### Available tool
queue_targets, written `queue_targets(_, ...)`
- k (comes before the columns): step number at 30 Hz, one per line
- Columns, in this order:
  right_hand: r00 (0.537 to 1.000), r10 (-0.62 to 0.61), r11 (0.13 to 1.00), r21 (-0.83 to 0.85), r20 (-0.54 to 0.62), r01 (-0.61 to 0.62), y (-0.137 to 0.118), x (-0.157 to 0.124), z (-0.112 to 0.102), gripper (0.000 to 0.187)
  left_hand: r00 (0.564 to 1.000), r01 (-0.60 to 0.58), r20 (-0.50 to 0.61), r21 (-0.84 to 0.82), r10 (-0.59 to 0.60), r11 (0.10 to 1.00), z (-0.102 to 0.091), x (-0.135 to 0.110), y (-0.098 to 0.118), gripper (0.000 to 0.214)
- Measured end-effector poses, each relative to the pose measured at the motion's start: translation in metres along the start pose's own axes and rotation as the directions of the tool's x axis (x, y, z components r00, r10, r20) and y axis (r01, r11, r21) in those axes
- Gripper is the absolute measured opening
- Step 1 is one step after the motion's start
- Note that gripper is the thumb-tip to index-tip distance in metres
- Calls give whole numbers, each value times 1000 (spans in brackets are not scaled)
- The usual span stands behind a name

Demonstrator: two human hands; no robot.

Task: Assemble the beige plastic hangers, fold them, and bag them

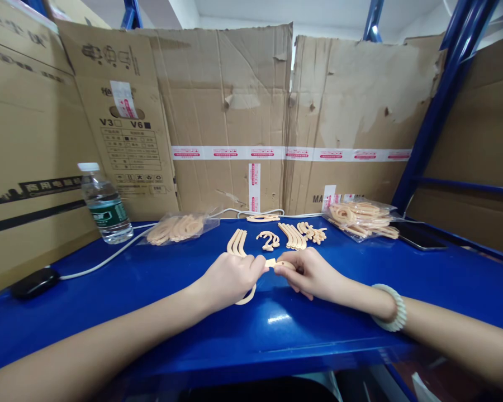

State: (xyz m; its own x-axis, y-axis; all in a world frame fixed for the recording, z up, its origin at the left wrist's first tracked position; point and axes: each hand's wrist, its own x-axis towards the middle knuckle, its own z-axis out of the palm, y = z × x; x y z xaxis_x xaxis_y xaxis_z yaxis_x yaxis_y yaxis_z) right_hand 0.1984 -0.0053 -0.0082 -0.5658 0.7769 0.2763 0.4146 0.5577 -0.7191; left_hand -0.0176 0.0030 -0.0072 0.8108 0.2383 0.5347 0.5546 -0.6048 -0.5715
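Observation:
Both my hands meet over the front middle of the blue table, fingers closed in pinches. My left hand (235, 276) grips a beige plastic hanger hook (247, 297), whose curved end shows below the fingers. In my right hand (308, 271) is a beige hanger arm (285, 264) with a small hole near its end. The two pieces meet between the fingertips; whether they are joined I cannot tell. Just beyond lie several curved hanger arms (292, 237), a few more arms (237, 241) on the left, and loose hanger hooks (269, 240) between them.
Clear bags of beige pieces lie at back left (176, 228) and back right (360, 218). A water bottle (107, 209) and a black device (34, 282) with a white cable (104, 261) stand left. A phone (421, 237) lies right. Cardboard (230, 111) walls the back.

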Motion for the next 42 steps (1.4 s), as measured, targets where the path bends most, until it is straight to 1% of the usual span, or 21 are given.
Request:
queue_targets(8,993,-104,984,-152,-59,94,-4,-1,-1,41,999,16,35,-48,-14,999,-4,0,0,34)
queue_targets(10,983,-166,964,-223,-81,144,-4,-2,-1,40,998,30,65,-68,-26,997,-3,0,0,35)
queue_targets(13,936,-347,857,-428,-65,288,-3,-4,0,35,985,127,140,-161,-104,979,1,-1,-1,38)
queue_targets(15,902,-429,793,-496,-43,354,-3,-4,0,30,968,207,193,-235,-163,950,3,-2,-1,40)
queue_targets(17,897,-436,811,-462,-67,359,-2,-3,-3,29,948,284,229,-293,-221,913,2,-1,-1,40)
queue_targets(19,914,-384,870,-383,-132,310,-1,1,-9,34,921,369,268,-359,-284,857,0,1,-1,39)
queue_targets(21,928,-295,931,-288,-227,225,1,6,-21,38,875,480,320,-467,-364,743,-2,2,-2,39)
queue_targets(22,925,-248,954,-239,-289,181,3,8,-29,38,839,545,361,-537,-408,644,-2,3,-2,40)
queue_targets(23,913,-208,970,-197,-352,145,6,10,-38,38,790,610,417,-611,-449,505,-2,3,-3,40)
queue_targets(25,862,-181,979,-170,-474,112,14,14,-58,35,665,695,562,-707,-491,132,2,4,-5,38)
queue_targets(26,834,-192,976,-189,-517,108,19,16,-69,33,606,700,635,-712,-480,-58,4,5,-6,37)
queue_targets(27,810,-214,970,-218,-546,110,26,17,-79,33,559,684,693,-696,-456,-219,6,5,-6,37)
queue_targets(28,799,-241,960,-256,-551,114,33,18,-88,32,529,655,732,-674,-429,-342,7,6,-6,37)
queue_targets(29,788,-271,947,-301,-552,114,41,19,-95,29,513,623,755,-655,-408,-427,7,6,-6,38)
queue_targets(31,787,-310,915,-392,-534,95,57,22,-104,23,510,575,767,-640,-389,-510,4,7,-5,38)
queue_targets(32,798,-319,895,-440,-511,77,66,23,-107,21,514,557,765,-641,-387,-528,2,8,-5,37)
queue_targets(34,841,-323,841,-539,-434,46,81,27,-108,19,517,539,764,-642,-387,-546,-4,9,-3,33)
queue_targets(36,891,-310,783,-621,-332,41,92,30,-107,27,504,534,771,-633,-390,-560,-9,10,-2,28)
queue_targets(38,927,-290,737,-674,-238,58,100,32,-106,36,483,534,782,-620,-394,-575,-12,10,-1,23)
queue_targets(40,946,-275,700,-710,-172,75,105,32,-108,42,467,533,786,-615,-404,-581,-13,10,-2,21)
queue_targets(42,956,-253,682,-728,-148,68,107,32,-110,47,459,532,783,-621,-420,-576,-13,11,-2,23)
